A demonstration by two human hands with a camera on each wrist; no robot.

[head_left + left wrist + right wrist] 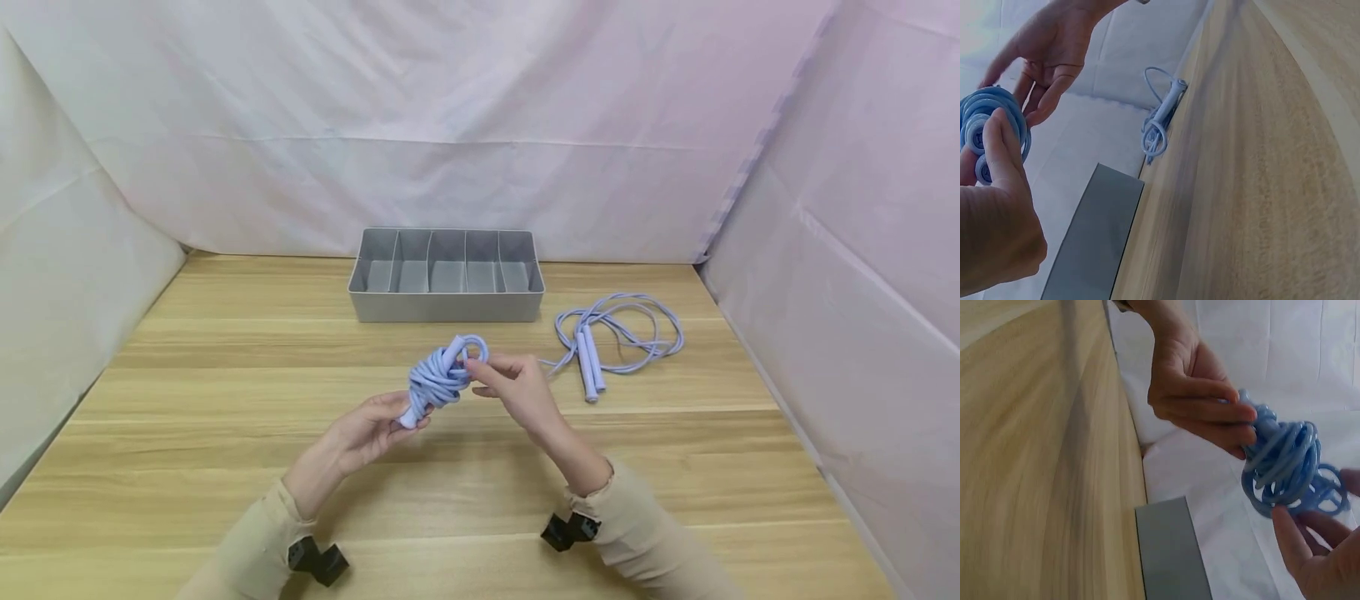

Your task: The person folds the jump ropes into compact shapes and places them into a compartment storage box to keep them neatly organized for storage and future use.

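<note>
A light-blue jump rope (435,379), its cord wound in many turns about its handles, is held up over the table in front of me. My left hand (367,433) grips the handle ends at the bundle's lower left; two round handle ends show between the fingers in the left wrist view. At the other end, my right hand (521,392) pinches the cord between thumb and fingers, beside a small loop (1334,487) that sticks out. A second light-blue jump rope (588,358) lies loosely coiled on the table to the right, its two handles side by side.
A grey box (446,307) with several compartments in a row stands at the back of the wooden table (225,358). White cloth (450,100) hangs behind the table and along both sides. Black wrist cameras (318,560) sit at both cuffs.
</note>
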